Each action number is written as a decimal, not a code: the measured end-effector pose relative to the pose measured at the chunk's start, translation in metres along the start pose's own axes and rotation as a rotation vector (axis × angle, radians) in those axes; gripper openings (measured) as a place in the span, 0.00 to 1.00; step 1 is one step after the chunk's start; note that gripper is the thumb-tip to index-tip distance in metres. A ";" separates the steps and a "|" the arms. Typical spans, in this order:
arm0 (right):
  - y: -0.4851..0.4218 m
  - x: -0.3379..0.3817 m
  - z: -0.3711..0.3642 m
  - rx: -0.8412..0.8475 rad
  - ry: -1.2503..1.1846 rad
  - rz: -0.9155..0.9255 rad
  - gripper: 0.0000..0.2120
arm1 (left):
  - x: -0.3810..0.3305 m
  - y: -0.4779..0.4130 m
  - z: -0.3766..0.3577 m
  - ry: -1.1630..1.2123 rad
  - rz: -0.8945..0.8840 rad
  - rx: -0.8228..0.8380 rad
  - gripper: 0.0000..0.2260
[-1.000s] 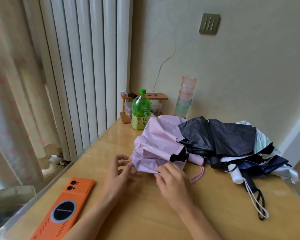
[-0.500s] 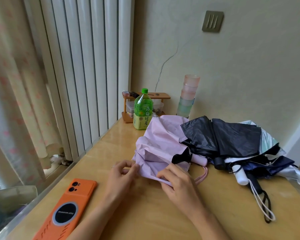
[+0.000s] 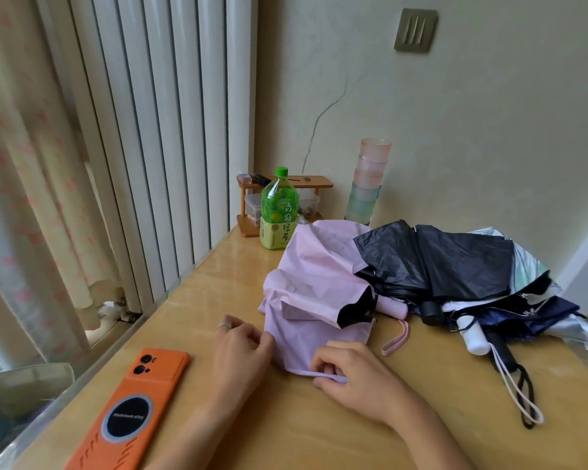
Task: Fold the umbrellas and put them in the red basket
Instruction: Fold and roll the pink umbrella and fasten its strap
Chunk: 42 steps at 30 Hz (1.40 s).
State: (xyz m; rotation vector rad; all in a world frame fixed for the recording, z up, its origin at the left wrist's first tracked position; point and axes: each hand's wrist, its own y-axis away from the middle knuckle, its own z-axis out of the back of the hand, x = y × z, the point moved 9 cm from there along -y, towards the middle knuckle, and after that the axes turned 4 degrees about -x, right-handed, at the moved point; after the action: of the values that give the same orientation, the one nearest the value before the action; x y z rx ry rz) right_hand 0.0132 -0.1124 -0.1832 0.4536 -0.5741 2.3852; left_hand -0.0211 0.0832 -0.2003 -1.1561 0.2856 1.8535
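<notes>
Underneath everything, a glossy wooden table. On its far right part, loose and unfolded, a pale pink umbrella with black lining, overlapped on the right by a black umbrella; beyond that, further umbrellas in navy, white and a green print, all touching in one heap. At the near edge of the pink canopy, the left hand, fingers curled, pinching the cloth's left side between thumb and fingertips, a ring on one finger. Beside it the right hand, likewise curled, gripping the near hem, a fold of cloth under the thumb. Left of the hands, flat on the wood, an orange phone, cameras up, its dark disc bearing small white writing, seemingly "Aluminium alloy". Towards the wall, just beside the pink canopy, a green tea bottle, green cap, label reading "青梅绿茶". To its right, a stack of frosted cups, pink over green; behind it, a small wooden rack. Near the pink handle, a pink wrist strap lying on the table.
</notes>
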 end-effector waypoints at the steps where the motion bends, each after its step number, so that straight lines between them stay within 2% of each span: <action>1: 0.001 0.000 0.000 0.005 -0.022 -0.014 0.05 | -0.002 0.000 0.002 -0.098 -0.030 -0.026 0.09; 3: 0.000 0.003 0.006 -0.055 -0.052 -0.022 0.10 | -0.002 -0.003 0.006 -0.082 -0.055 -0.044 0.08; 5: -0.001 0.010 0.018 -0.191 -0.053 0.003 0.15 | -0.002 -0.002 0.004 0.136 -0.019 0.029 0.10; 7: -0.002 0.016 0.023 -0.276 -0.031 0.021 0.24 | -0.003 0.002 -0.004 0.334 0.074 0.137 0.09; 9: -0.006 0.020 0.014 -0.264 0.054 0.012 0.39 | -0.007 0.007 -0.012 0.584 0.175 0.206 0.09; 10: -0.009 0.019 0.005 -0.227 0.110 -0.016 0.44 | -0.009 0.008 -0.016 0.739 0.236 0.238 0.09; 11: -0.012 0.015 -0.003 -0.215 0.179 -0.048 0.45 | -0.014 0.008 -0.019 0.905 0.288 0.270 0.09; 12: -0.016 0.009 -0.007 -0.248 0.251 -0.076 0.39 | -0.017 0.008 -0.021 1.063 0.332 0.296 0.09; 15: -0.030 -0.010 0.018 -0.539 0.345 -0.151 0.07 | -0.018 0.007 -0.027 1.352 0.450 0.340 0.10; 16: -0.035 -0.018 0.031 -0.629 0.377 -0.176 0.07 | -0.017 0.008 -0.031 1.384 0.480 0.354 0.11; 18: -0.046 -0.034 0.051 -0.712 0.458 -0.204 0.16 | -0.012 0.011 -0.039 1.351 0.510 0.378 0.13; 21: -0.068 -0.057 0.057 -0.687 0.475 -0.240 0.20 | -0.015 0.017 -0.048 1.290 0.483 0.457 0.18; 24: -0.086 -0.080 0.038 -0.471 0.524 -0.335 0.22 | -0.014 0.016 -0.054 1.291 0.507 0.490 0.23; 26: -0.088 -0.097 0.024 -0.270 0.508 -0.454 0.35 | -0.009 0.013 -0.056 1.292 0.543 0.493 0.24; 28: -0.087 -0.106 0.023 -0.202 0.488 -0.487 0.45 | -0.003 0.011 -0.060 1.287 0.584 0.500 0.25; 30: -0.091 -0.109 0.029 -0.182 0.504 -0.490 0.49 | 0.000 0.011 -0.063 1.279 0.603 0.512 0.25; 35: -0.107 -0.107 0.033 -0.097 0.576 -0.473 0.47 | -0.004 0.010 -0.072 1.214 0.680 0.559 0.26; 39: -0.102 -0.098 0.036 -0.093 0.419 -0.432 0.34 | -0.002 0.005 -0.077 1.164 0.775 0.587 0.24; 42: -0.094 -0.072 0.051 -0.164 0.300 -0.360 0.27 | 0.000 -0.008 -0.081 1.162 0.854 0.590 0.35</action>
State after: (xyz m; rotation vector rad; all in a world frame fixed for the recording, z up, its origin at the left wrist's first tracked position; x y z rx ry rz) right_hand 0.1369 -0.1080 -0.1457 0.1097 -0.4974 1.9939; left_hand 0.0340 0.0391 -0.2417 -1.6627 2.0700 1.2797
